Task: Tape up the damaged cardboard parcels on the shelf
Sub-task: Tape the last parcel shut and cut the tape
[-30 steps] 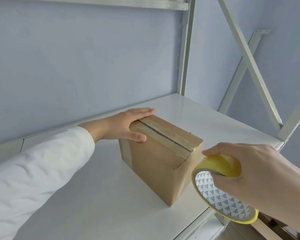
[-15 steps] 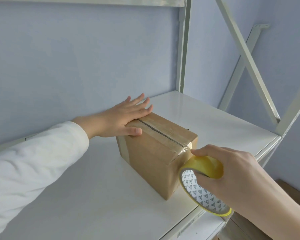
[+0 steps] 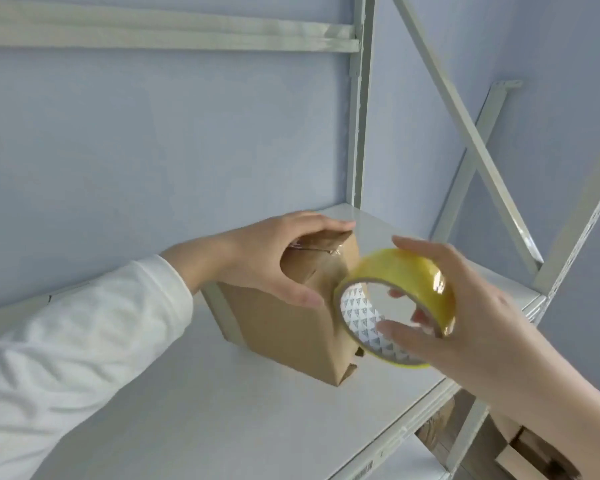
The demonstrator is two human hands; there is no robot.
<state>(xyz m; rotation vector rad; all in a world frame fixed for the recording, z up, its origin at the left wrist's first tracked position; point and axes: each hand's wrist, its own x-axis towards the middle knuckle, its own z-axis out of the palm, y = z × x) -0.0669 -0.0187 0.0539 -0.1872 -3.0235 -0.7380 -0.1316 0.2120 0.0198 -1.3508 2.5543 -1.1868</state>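
A brown cardboard parcel [image 3: 284, 327] stands on the white shelf [image 3: 174, 410], tipped so its taped top seam faces away and its lower right corner flap gapes. My left hand [image 3: 274, 261] grips the parcel's top, fingers over the seam and thumb down the near face. My right hand [image 3: 471, 320] holds a yellow roll of clear tape [image 3: 395, 306] just right of the parcel, fingers through its core. A shiny strip of tape runs from the roll toward the top seam.
The shelf's metal upright [image 3: 359, 105] and diagonal braces [image 3: 465, 133] rise behind and to the right. More cardboard boxes [image 3: 530, 452] sit on the level below at the lower right. The shelf's front edge [image 3: 406, 420] runs close under the parcel.
My left hand shifted from lying flat on the parcel's top to gripping it, and the parcel tilted. My right hand lifted the tape roll up beside the parcel. The view swung upward.
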